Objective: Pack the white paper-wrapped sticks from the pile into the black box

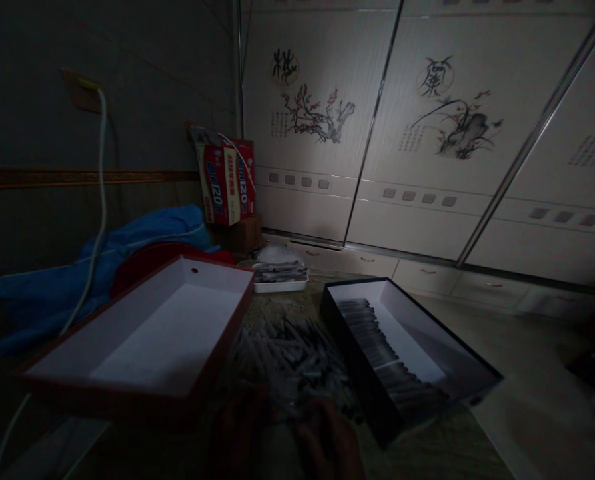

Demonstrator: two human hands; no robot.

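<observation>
In dim light at the bottom of the head view, my left hand (244, 417) and my right hand (327, 433) are close together at the near edge of a loose pile of slim pens (290, 347). The fingers of both hands are curled inward. A thin pale piece shows between the fingertips, too dark to make out. To the right, a dark-rimmed box (427, 333) with a white inside has a row of similar pens (372, 333) along its left side. A red-rimmed box (147, 327) with a white inside stands on the left.
A white tray (280, 287) of more slim pieces lies behind the pile. Blue cloth (142, 233) and a white cable (102, 173) are at the left. A red carton (227, 180) rests on a brown box (244, 233) before the sliding cabinet doors (322, 200).
</observation>
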